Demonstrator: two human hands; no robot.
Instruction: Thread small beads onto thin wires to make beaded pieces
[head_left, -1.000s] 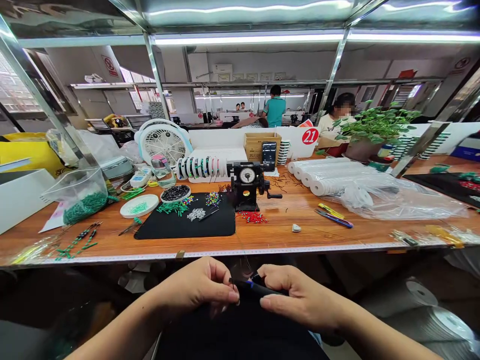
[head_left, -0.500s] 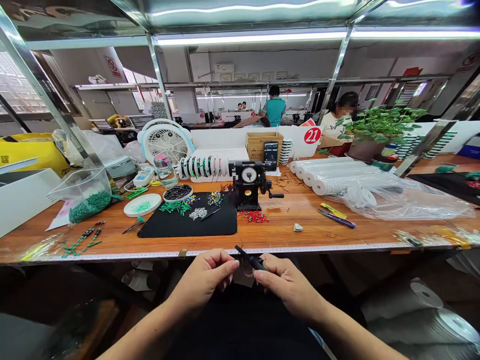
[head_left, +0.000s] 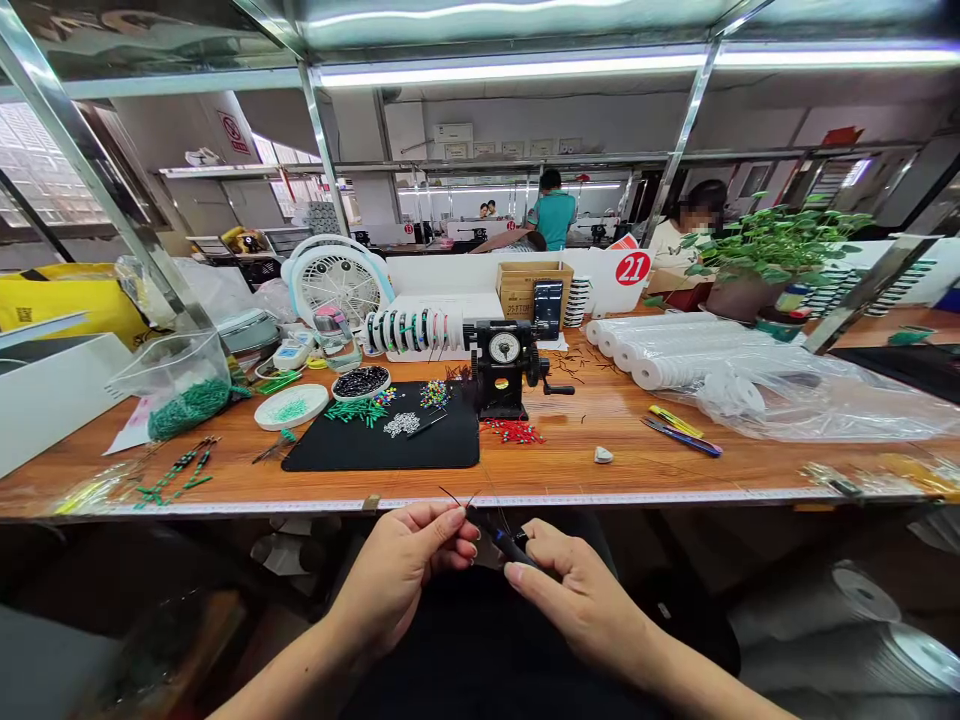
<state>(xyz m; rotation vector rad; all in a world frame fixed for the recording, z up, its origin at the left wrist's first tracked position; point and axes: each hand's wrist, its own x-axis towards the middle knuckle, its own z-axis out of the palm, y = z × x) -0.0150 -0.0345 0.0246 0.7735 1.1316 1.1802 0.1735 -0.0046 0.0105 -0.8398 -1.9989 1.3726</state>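
Note:
In front of the table edge, my left hand (head_left: pixel 405 560) is closed in a pinch on a thin dark cord (head_left: pixel 449 495), whose loose ends stick up above the fingertips. My right hand (head_left: pixel 581 580) grips a black pen-shaped tool (head_left: pixel 511 546) with a small blue mark on it. The tool slants up to the left, and its tip meets the cord at the left fingertips. Whether tip and cord touch, I cannot tell. Beyond the hands, a black mat (head_left: pixel 360 452) bears green tube beads (head_left: pixel 358 412), white rings (head_left: pixel 402 425) and mixed coloured beads (head_left: pixel 433 394).
A black hand-cranked machine (head_left: pixel 504 370) carries rings of cord on a white roll (head_left: pixel 412 330). Red beaded pieces (head_left: pixel 514 431) lie before it. To the right are a cutter (head_left: pixel 682 437), wrapped white rolls (head_left: pixel 675 350) and a potted plant (head_left: pixel 772 250). A fan (head_left: pixel 341 285) stands left; co-workers sit or stand behind.
The tool's tip has dropped and come against the left fingertips. Cord ends now show above the left hand. The whole view has shifted slightly.

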